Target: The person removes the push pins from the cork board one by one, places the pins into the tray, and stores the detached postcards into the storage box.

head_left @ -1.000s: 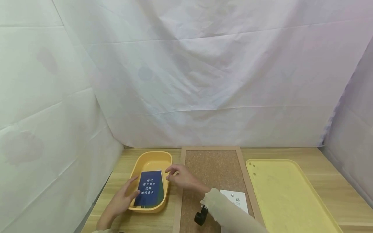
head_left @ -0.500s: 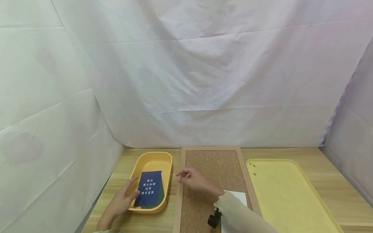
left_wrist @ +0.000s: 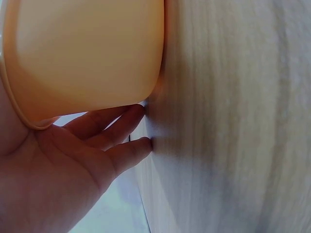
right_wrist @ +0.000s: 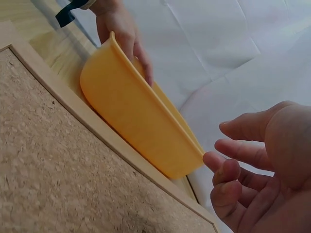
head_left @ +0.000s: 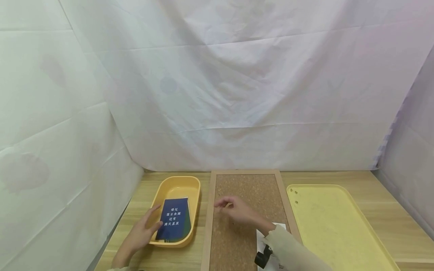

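Observation:
My left hand [head_left: 138, 234] holds a deep yellow-orange plastic bin [head_left: 183, 191] at its near left side. Its thumb reaches over the rim, while other fingers [left_wrist: 121, 127] lie along the outer wall, down at the tabletop. Inside the bin lies a dark blue card [head_left: 173, 216] with white lettering, over a greenish card edge. Above the left part of a wood-framed corkboard [head_left: 251, 188], my right hand [head_left: 239, 210] hovers with loosely bent fingers and nothing in them. A white card [head_left: 260, 241] on the board is largely hidden by my right sleeve.
A flat yellow tray [head_left: 339, 233] lies right of the corkboard, with several small brass-coloured pieces [head_left: 296, 202] at its far left corner. White cloth [head_left: 237, 94] hangs behind and on both sides. A black device [head_left: 262, 259] is strapped at my right wrist.
My right hand has drawn back rightward from the bin's right rim to over the corkboard, its sleeve shifting across the white card. My left hand and the bin have stayed put.

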Demonstrator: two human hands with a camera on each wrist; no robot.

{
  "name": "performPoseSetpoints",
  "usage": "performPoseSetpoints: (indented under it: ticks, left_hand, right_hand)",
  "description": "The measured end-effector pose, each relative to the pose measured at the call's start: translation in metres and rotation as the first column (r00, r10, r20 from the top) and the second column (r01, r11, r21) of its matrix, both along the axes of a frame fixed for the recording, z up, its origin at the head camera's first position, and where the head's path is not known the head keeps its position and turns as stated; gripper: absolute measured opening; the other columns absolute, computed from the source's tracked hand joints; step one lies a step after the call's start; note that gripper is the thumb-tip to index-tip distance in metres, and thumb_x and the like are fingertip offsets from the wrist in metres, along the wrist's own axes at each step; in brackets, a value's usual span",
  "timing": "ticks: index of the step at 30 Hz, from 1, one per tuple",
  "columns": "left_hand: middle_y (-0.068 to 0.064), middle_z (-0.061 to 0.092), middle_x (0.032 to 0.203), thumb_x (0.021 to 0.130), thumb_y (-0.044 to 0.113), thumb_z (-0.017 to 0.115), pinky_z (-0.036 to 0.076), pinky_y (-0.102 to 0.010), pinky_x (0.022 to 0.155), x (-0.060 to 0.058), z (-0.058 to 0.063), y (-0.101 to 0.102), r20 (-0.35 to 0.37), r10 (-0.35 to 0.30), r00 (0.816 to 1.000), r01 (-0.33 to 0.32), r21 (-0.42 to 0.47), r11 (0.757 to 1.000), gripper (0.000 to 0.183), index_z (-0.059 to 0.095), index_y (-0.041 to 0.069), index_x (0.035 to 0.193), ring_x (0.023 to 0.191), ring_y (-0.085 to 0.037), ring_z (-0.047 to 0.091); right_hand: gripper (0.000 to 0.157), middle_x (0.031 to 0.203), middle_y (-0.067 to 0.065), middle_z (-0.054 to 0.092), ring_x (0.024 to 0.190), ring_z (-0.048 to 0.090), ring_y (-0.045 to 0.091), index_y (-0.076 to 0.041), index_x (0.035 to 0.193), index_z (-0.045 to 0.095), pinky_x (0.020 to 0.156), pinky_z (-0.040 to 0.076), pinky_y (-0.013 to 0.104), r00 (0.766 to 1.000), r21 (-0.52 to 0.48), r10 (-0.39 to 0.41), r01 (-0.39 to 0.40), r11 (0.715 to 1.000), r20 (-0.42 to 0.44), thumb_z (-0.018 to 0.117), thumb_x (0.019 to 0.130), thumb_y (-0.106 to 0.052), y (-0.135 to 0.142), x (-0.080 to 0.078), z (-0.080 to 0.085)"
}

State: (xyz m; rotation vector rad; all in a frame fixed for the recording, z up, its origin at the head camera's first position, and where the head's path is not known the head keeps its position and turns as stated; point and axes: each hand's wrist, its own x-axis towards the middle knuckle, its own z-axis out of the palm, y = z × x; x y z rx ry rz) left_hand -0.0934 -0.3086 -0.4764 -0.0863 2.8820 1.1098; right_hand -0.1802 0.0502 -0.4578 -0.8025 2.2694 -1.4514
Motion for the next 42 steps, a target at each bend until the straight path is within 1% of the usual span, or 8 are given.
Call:
performPoseSetpoints:
  ticks: [3,7,14,19,25,33,37,42]
  left_hand:
    - [-0.024,0.034,0.156,0.099,0.024,0.062,0.027,-0.071,0.109,0.000,-0.001,0.000,0.004,0.001,1.000,-0.001,-0.003,1.000,0.061,0.035,0.017,0.153,0.139,-0.053,0.031]
    - [-0.024,0.034,0.156,0.099,0.024,0.062,0.026,-0.071,0.110,-0.001,-0.002,-0.001,-0.002,-0.003,1.000,0.003,0.000,1.000,0.062,0.035,0.016,0.153,0.140,-0.053,0.031]
    - [-0.025,0.034,0.156,0.099,0.025,0.062,0.026,-0.071,0.110,-0.001,-0.003,-0.001,-0.007,-0.006,1.000,0.006,0.000,1.000,0.062,0.035,0.016,0.153,0.140,-0.053,0.031]
    - [-0.026,0.034,0.155,0.098,0.024,0.062,0.027,-0.071,0.109,-0.001,-0.002,-0.001,-0.012,-0.010,1.000,0.010,-0.001,1.000,0.062,0.035,0.016,0.153,0.139,-0.054,0.032]
    - [-0.025,0.033,0.156,0.099,0.026,0.061,0.026,-0.072,0.108,-0.001,-0.003,-0.002,0.012,0.001,1.000,0.000,-0.007,1.000,0.061,0.034,0.018,0.154,0.139,-0.054,0.030]
    - [-0.023,0.031,0.158,0.099,0.025,0.061,0.024,-0.071,0.110,-0.003,-0.003,-0.003,0.025,0.003,1.000,-0.003,0.007,1.000,0.062,0.033,0.019,0.154,0.141,-0.053,0.028]
    - [-0.023,0.030,0.158,0.099,0.025,0.060,0.023,-0.071,0.110,-0.003,-0.003,-0.004,0.029,-0.001,1.000,0.000,0.013,1.000,0.062,0.033,0.019,0.154,0.141,-0.053,0.027]
    - [-0.023,0.032,0.157,0.099,0.026,0.061,0.026,-0.072,0.109,-0.001,-0.002,-0.003,0.018,-0.002,1.000,0.002,0.007,1.000,0.062,0.034,0.018,0.154,0.140,-0.053,0.029]
  right_hand:
    - [0.020,0.108,0.008,0.069,0.098,0.061,0.015,-0.005,0.112,0.071,0.081,0.054,0.029,1.000,-0.010,0.009,-0.009,1.000,-0.006,0.061,0.098,-0.016,0.007,0.001,0.001]
    - [0.022,0.107,0.005,0.068,0.097,0.062,0.015,-0.007,0.112,0.071,0.078,0.054,0.026,1.000,-0.002,-0.004,0.004,1.000,0.006,0.062,0.098,-0.021,0.018,0.001,0.000]
    - [0.022,0.104,-0.002,0.068,0.098,0.061,0.014,-0.009,0.112,0.071,0.082,0.053,0.025,0.999,0.033,-0.039,0.039,0.999,-0.004,0.062,0.098,-0.024,0.034,0.001,-0.003]
    - [0.021,0.107,-0.001,0.068,0.099,0.061,0.015,-0.010,0.112,0.071,0.084,0.053,0.025,0.999,0.031,-0.047,0.047,0.998,-0.005,0.062,0.098,-0.023,0.042,0.001,-0.006]
    - [0.023,0.114,0.001,0.068,0.104,0.061,0.016,-0.010,0.116,0.070,0.088,0.053,0.027,0.998,0.045,-0.054,0.055,0.997,-0.015,0.061,0.099,-0.023,0.052,0.004,-0.004]
    - [0.024,0.113,0.002,0.068,0.105,0.061,0.018,-0.009,0.115,0.069,0.089,0.052,0.028,0.996,0.054,-0.088,0.089,0.995,-0.031,0.062,0.098,-0.024,0.065,0.007,-0.002]
    - [0.023,0.112,0.004,0.067,0.103,0.060,0.018,-0.009,0.115,0.069,0.086,0.052,0.025,0.995,0.057,-0.090,0.092,0.994,-0.035,0.063,0.097,-0.022,0.071,0.009,-0.003]
    - [0.023,0.106,0.003,0.066,0.095,0.064,0.019,-0.009,0.114,0.069,0.070,0.056,0.027,0.993,0.079,-0.116,0.116,0.990,0.002,0.063,0.097,-0.023,0.080,0.012,-0.006]
